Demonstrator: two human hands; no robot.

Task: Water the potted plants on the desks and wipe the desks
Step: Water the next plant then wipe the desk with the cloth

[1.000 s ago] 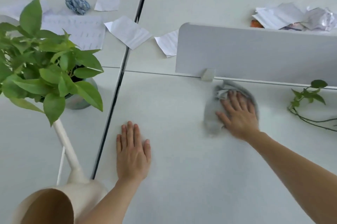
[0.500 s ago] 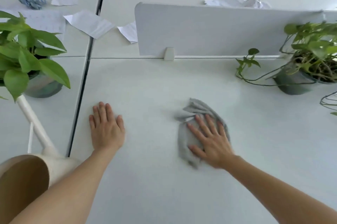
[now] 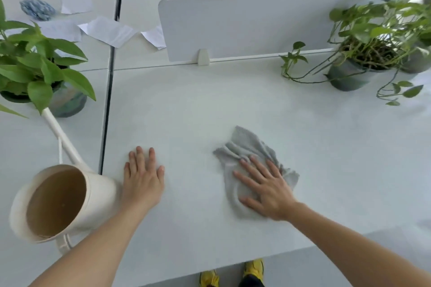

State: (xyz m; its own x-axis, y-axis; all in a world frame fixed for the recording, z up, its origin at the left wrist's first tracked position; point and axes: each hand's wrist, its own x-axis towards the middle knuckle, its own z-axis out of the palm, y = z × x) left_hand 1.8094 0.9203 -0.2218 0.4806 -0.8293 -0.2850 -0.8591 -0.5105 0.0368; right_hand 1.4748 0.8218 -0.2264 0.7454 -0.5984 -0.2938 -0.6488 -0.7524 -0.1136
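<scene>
The watering can (image 3: 58,202) lay tilted at the left, its inside showing no water. 2 pots (image 3: 66,102) (image 3: 349,76) held leafy plants. The right hand (image 3: 268,188) pressed flat, fingers spread, on the grey cloth (image 3: 247,146) mid-desk (image 3: 198,111); the left hand (image 3: 143,177) lay flat, holding nothing. The divider (image 3: 245,27) hid papers behind it.

The right hand (image 3: 268,191) lay flat, fingers spread, on a crumpled grey cloth (image 3: 247,153) on the white desk (image 3: 198,111); the left hand (image 3: 143,177) pressed palm-down beside a cream watering can (image 3: 63,202).
</scene>
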